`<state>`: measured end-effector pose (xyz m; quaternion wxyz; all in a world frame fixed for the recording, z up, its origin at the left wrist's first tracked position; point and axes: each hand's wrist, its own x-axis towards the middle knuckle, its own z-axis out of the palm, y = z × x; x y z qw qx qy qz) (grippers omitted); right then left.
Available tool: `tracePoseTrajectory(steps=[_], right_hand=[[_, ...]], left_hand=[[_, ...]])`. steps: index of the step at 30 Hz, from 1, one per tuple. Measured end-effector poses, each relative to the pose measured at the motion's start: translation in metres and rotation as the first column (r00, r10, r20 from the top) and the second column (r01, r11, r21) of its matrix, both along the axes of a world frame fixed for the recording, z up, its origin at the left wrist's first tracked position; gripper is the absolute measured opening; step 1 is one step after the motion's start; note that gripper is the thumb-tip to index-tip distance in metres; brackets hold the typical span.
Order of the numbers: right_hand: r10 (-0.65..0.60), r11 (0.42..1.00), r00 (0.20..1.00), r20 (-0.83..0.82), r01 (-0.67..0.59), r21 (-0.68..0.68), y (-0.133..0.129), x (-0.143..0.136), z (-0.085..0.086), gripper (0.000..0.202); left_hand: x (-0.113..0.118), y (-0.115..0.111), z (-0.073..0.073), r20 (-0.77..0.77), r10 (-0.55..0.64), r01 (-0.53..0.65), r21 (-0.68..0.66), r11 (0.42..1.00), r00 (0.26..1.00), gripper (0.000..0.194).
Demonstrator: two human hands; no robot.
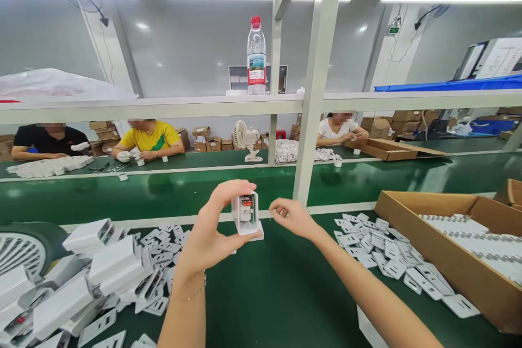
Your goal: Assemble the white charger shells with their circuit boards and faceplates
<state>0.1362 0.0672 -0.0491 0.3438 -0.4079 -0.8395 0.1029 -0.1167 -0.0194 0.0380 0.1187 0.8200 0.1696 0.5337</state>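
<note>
Between the thumb and fingers of my left hand (218, 228) is a white box-shaped housing (247, 214), its open side facing me. Inside it a red part and a green board show. Just right of the housing, apart from it, my right hand (290, 216) has its fingertips pinched together; what they hold, if anything, is too small to make out. A small white piece (259, 232) shows beneath the housing. Left of my left hand lies a pile of white housings (116, 261), with flat white plates (163, 244) among and behind them.
Right of my right arm are more flat white plates (391, 250) and an open cardboard box (452, 261) with white parts. A metal post (314, 87) rises behind my hands. Across the green belt (204, 190) several people sit. A bottle (256, 57) stands on the rail; a fan (22, 255) is far left.
</note>
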Motion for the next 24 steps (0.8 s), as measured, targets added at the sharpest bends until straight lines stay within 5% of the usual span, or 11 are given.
tracePoseTrajectory(steps=[4, 6, 9, 12, 18, 21, 24], right_hand=[[0.144, 0.979, 0.9, -0.411, -0.069, 0.192, -0.051, 0.0, 0.057, 0.021], [0.353, 0.914, 0.716, -0.602, -0.127, 0.385, -0.082, -0.004, 0.074, 0.005], [0.487, 0.855, 0.52, -0.702, -0.12, 0.504, -0.118, -0.016, 0.083, 0.019], [0.475, 0.87, 0.508, -0.718, -0.153, 0.468, -0.128, -0.026, 0.081, 0.024], [0.397, 0.9, 0.463, -0.792, -0.365, 0.238, -0.105, -0.031, 0.074, 0.016], [0.363, 0.865, 0.406, -0.839, -0.482, 0.14, -0.098, -0.031, 0.076, 0.016], [0.38, 0.832, 0.44, -0.814, -0.547, 0.093, -0.094, -0.03, 0.08, 0.016]], left_hand=[[0.007, -0.004, -0.002, 0.051, -0.068, 0.069, -0.006, 0.998, 0.996, 0.066], [0.01, -0.005, -0.003, 0.061, -0.091, 0.091, 0.012, 0.996, 0.994, 0.068], [0.013, -0.007, -0.003, 0.067, -0.095, 0.093, 0.021, 0.995, 0.993, 0.071], [0.014, -0.008, -0.004, 0.067, -0.064, 0.063, 0.016, 0.998, 0.996, 0.07], [0.016, -0.007, -0.003, 0.051, -0.001, 0.0, 0.011, 1.0, 0.999, 0.068], [0.018, -0.006, -0.003, 0.048, 0.037, -0.036, -0.017, 0.999, 0.998, 0.065], [0.018, -0.004, -0.003, 0.042, 0.076, -0.074, -0.047, 0.996, 0.996, 0.062]])
